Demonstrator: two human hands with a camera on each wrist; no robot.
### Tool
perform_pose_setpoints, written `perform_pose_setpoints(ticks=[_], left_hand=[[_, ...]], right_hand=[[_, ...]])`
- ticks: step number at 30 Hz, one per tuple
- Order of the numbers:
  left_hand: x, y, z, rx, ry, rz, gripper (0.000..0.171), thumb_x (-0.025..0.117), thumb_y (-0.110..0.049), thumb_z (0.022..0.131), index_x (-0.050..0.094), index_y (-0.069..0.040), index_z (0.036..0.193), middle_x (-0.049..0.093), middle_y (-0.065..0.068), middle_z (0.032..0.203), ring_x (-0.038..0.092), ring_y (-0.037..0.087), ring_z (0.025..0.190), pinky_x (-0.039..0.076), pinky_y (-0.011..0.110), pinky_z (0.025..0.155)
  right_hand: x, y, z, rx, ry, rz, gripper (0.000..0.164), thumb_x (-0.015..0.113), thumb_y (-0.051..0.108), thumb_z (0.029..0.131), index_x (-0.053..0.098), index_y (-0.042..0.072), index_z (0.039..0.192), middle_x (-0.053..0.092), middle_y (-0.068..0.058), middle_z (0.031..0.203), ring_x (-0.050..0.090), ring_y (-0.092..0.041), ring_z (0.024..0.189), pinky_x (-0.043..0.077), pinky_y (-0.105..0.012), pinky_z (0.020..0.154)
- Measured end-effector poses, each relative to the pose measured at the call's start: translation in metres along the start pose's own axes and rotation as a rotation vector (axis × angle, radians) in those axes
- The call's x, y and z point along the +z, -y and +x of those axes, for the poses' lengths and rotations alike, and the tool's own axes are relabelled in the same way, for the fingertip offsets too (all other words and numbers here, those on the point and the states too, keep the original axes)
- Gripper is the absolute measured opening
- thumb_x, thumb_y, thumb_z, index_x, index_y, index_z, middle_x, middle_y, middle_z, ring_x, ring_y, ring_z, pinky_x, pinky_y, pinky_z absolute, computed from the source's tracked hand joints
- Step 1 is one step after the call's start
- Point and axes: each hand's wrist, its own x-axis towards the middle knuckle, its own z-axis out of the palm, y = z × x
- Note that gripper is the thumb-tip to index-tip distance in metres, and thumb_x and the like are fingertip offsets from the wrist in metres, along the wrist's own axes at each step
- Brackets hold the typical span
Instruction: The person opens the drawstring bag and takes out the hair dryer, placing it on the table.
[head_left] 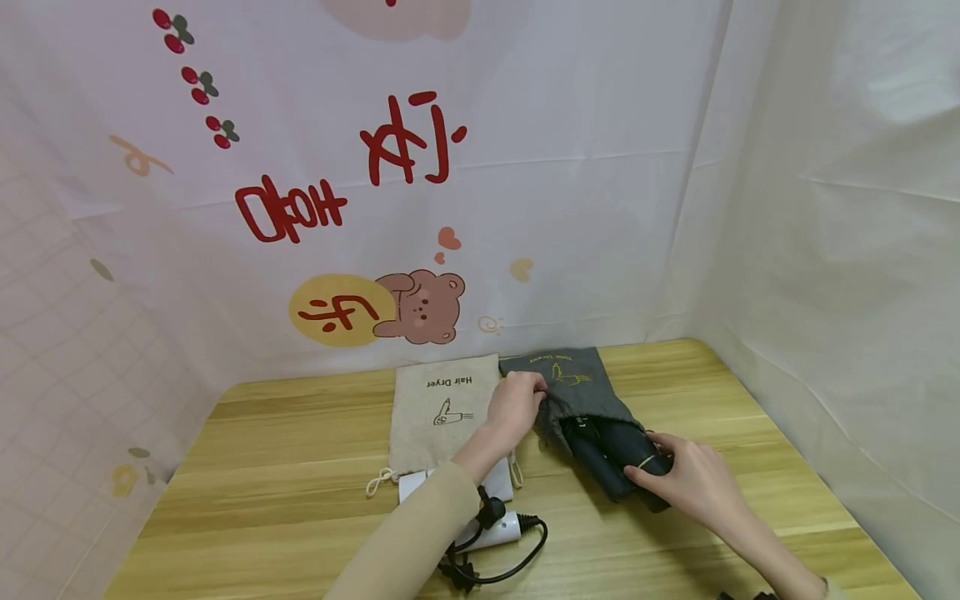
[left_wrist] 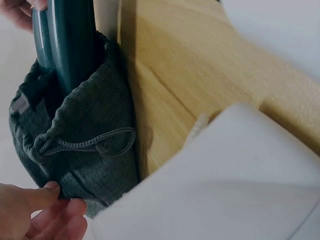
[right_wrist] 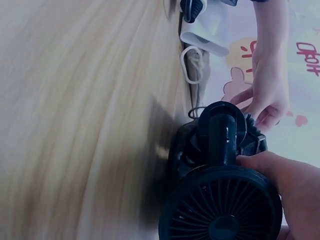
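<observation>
A dark hair dryer [head_left: 624, 446] lies partly inside a grey drawstring bag [head_left: 592, 383], with its folded handle and rear end sticking out of the mouth. My right hand [head_left: 693, 477] grips the dryer's rear end; the right wrist view shows its round vent grille [right_wrist: 222, 205] close up. My left hand [head_left: 516, 408] pinches the bag's fabric at the side. In the left wrist view, the left thumb and fingers [left_wrist: 37, 200] hold the cloth below the drawstring [left_wrist: 95, 146]. The part of the dryer deep in the bag is hidden.
A beige drawstring bag [head_left: 442, 433] printed "Hair Dryer" lies to the left of the grey one. In front of it is a white hair dryer [head_left: 498, 532] with a black cord [head_left: 517, 575], partly hidden by my left sleeve. White printed cloth [head_left: 600, 233] hangs behind the table.
</observation>
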Motion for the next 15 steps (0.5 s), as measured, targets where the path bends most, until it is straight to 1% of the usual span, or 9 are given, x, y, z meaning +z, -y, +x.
perform_pose_setpoints(ticks=[2, 4, 6, 8, 9, 12, 15], left_hand=[[0.000, 0.001, 0.000, -0.008, 0.003, -0.005, 0.012, 0.071, -0.014, 0.100, 0.080, -0.013, 0.107, 0.081, 0.005, 0.104, 0.077, 0.018, 0.088, 0.061, 0.025, 0.070], [-0.001, 0.001, 0.000, -0.011, 0.005, -0.006, 0.012, 0.070, -0.014, 0.100, 0.080, -0.013, 0.107, 0.081, 0.005, 0.104, 0.077, 0.018, 0.088, 0.061, 0.025, 0.070], [-0.001, 0.000, 0.000, -0.008, 0.009, -0.001, 0.013, 0.070, -0.013, 0.100, 0.080, -0.013, 0.108, 0.081, 0.005, 0.104, 0.077, 0.018, 0.087, 0.061, 0.025, 0.070], [-0.002, -0.001, 0.001, -0.002, 0.014, 0.003, 0.013, 0.069, -0.013, 0.101, 0.080, -0.012, 0.108, 0.082, 0.005, 0.104, 0.077, 0.018, 0.087, 0.061, 0.024, 0.070], [-0.002, -0.001, 0.001, 0.000, 0.018, 0.007, 0.013, 0.069, -0.013, 0.101, 0.080, -0.012, 0.109, 0.082, 0.005, 0.105, 0.077, 0.018, 0.087, 0.061, 0.025, 0.071], [-0.001, -0.002, 0.002, 0.005, 0.037, 0.011, 0.014, 0.069, -0.013, 0.101, 0.080, -0.012, 0.110, 0.082, 0.006, 0.105, 0.077, 0.018, 0.087, 0.062, 0.026, 0.071], [0.001, -0.002, 0.002, 0.011, 0.061, 0.017, 0.014, 0.069, -0.012, 0.101, 0.080, -0.012, 0.110, 0.081, 0.006, 0.106, 0.077, 0.019, 0.088, 0.062, 0.028, 0.072]], right_hand=[[0.000, -0.002, 0.001, 0.001, 0.015, -0.003, 0.074, 0.084, 0.053, 0.083, 0.070, 0.001, 0.132, 0.050, 0.005, 0.054, 0.032, -0.008, 0.052, 0.024, -0.025, 0.052], [0.001, -0.005, 0.004, -0.003, 0.028, -0.008, 0.075, 0.084, 0.055, 0.082, 0.070, 0.001, 0.132, 0.064, -0.001, 0.064, 0.045, -0.010, 0.055, 0.033, -0.027, 0.053], [0.001, -0.007, 0.007, -0.015, 0.031, -0.020, 0.075, 0.084, 0.055, 0.081, 0.070, 0.000, 0.131, 0.075, -0.007, 0.080, 0.059, -0.015, 0.063, 0.043, -0.031, 0.055], [0.001, -0.009, 0.012, -0.026, 0.039, -0.036, 0.075, 0.085, 0.055, 0.080, 0.070, 0.000, 0.130, 0.080, -0.014, 0.099, 0.070, -0.022, 0.075, 0.052, -0.038, 0.061], [0.001, -0.010, 0.014, -0.035, 0.042, -0.043, 0.075, 0.085, 0.054, 0.080, 0.070, 0.000, 0.129, 0.080, -0.017, 0.105, 0.073, -0.026, 0.080, 0.055, -0.041, 0.063], [0.001, -0.009, 0.020, -0.043, 0.065, -0.069, 0.075, 0.085, 0.052, 0.080, 0.068, -0.001, 0.131, 0.079, -0.018, 0.108, 0.074, -0.033, 0.089, 0.058, -0.047, 0.068], [0.001, -0.007, 0.025, -0.047, 0.085, -0.092, 0.077, 0.084, 0.051, 0.081, 0.067, -0.003, 0.133, 0.077, -0.023, 0.113, 0.074, -0.040, 0.096, 0.059, -0.053, 0.073]])
